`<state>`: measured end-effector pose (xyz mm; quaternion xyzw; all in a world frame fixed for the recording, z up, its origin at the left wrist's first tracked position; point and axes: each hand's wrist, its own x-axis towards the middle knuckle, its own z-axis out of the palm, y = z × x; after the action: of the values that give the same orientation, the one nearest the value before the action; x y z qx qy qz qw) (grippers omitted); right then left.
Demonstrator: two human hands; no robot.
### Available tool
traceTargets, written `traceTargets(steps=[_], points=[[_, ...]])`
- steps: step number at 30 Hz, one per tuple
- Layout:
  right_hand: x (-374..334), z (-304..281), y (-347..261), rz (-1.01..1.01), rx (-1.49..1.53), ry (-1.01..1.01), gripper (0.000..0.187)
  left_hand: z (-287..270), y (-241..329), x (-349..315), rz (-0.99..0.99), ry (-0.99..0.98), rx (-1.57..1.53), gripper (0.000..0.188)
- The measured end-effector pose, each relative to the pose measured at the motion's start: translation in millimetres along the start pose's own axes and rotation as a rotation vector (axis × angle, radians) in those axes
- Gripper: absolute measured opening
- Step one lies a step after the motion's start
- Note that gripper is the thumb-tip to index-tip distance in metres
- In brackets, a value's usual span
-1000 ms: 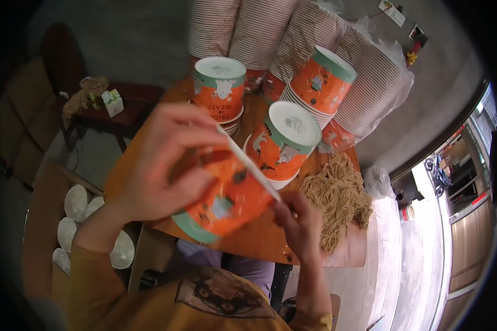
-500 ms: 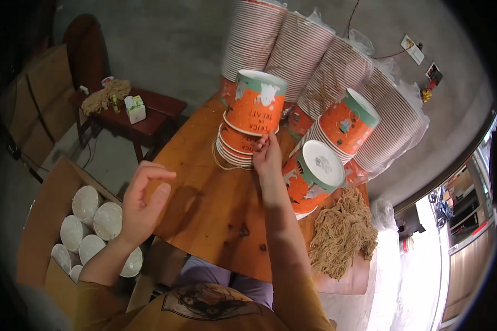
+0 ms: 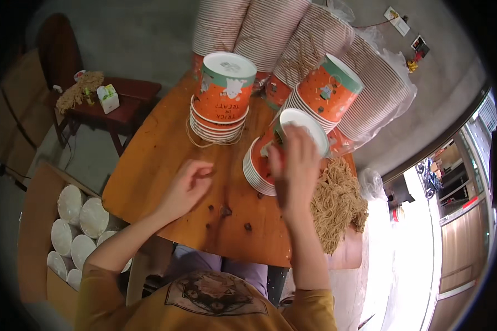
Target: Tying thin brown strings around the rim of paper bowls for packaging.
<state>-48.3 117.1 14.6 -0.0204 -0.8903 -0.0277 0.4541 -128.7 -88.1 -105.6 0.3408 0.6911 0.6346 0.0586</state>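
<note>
Both forearms reach over the table point(image 3: 143, 165) — the left hand point(image 3: 188, 186) hangs above the wood, its fingers loosely curled round nothing, while the right point(image 3: 298, 179) is raised in front of a bucket point(image 3: 303, 117), its grip too blurred to tell. That bucket stands left of the twine point(image 3: 339, 207), mouth down and base up — its long axis leaning rightward toward the base.
</note>
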Motion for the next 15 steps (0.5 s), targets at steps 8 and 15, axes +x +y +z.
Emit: traceTargets(steps=[8,15], points=[[-1.4,-19.4,57.5,0.208,0.365,-0.240,0.016,115.1,-24.8,42.6,0.109,-0.105,0.013,0.101],[10.5,-15.2,56.1,0.214,0.589,-0.171,0.012,118.6,-31.3,45.2,0.130,0.056,0.015,0.114]])
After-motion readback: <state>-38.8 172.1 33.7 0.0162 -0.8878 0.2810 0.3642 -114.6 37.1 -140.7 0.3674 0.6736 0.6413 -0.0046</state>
